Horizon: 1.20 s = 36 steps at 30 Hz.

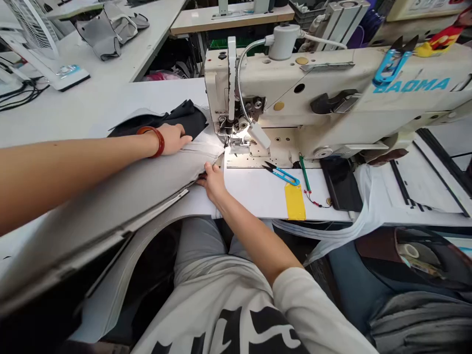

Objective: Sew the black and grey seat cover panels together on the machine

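Note:
A large grey fabric piece (147,172) with black lining stretches from the lower left to the lit needle area (227,142) of a cream sewing machine (273,83). My left hand (173,138), a reddish-brown bangle on its wrist, lies on top of the fabric with thumb and fingers apart. Bunched black cloth (188,115) sits just beyond it. Close in front of the needle, my right hand (214,183) pinches the fabric's near edge, thumb above and fingers partly hidden below. A narrow white strip (224,162) runs beside the right fingertips toward the needle.
Blue thread snips (282,173), a green pen-like tool (305,173), a yellow tag (295,201) and a black phone (341,184) lie right of my hand. White tape (363,211) hangs over the table edge. More snips (394,61) rest on the machine. A fan (40,44) stands far left.

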Each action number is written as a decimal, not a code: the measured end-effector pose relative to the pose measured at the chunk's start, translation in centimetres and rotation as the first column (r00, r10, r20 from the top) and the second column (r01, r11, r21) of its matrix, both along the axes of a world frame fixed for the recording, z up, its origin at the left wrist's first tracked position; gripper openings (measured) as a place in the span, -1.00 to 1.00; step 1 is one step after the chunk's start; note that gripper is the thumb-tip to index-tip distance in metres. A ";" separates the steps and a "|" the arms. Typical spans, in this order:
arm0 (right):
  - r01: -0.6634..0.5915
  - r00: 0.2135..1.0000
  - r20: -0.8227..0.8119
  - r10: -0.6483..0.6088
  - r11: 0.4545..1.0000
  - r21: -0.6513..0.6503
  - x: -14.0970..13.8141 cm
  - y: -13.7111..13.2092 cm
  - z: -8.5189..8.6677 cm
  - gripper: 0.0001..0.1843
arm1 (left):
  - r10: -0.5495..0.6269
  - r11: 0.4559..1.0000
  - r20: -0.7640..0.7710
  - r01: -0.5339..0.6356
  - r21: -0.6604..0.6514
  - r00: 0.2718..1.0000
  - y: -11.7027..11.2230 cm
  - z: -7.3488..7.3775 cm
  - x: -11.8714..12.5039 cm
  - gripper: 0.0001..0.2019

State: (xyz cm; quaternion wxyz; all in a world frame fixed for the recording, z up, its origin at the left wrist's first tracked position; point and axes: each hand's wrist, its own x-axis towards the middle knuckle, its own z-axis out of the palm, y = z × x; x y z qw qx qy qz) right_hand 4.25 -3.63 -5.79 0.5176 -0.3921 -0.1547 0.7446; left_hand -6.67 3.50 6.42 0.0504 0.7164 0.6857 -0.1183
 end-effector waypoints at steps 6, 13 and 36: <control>0.058 0.982 0.182 -0.048 0.997 -0.048 2.3 -1.5 0.7 -0.78 | -0.039 0.998 0.009 0.039 0.054 0.999 -3.1 -7.4 -0.4 -0.53; 0.007 0.973 -0.228 -0.037 0.991 -0.133 -1.9 -0.4 1.2 -0.56 | 0.005 0.996 0.270 -0.029 0.087 0.963 -0.5 -7.1 0.4 -0.60; -0.335 0.708 0.582 0.400 0.916 -0.222 6.8 -1.3 1.6 -0.79 | -0.030 0.914 0.125 -0.023 0.405 0.992 2.2 -6.4 3.1 -0.65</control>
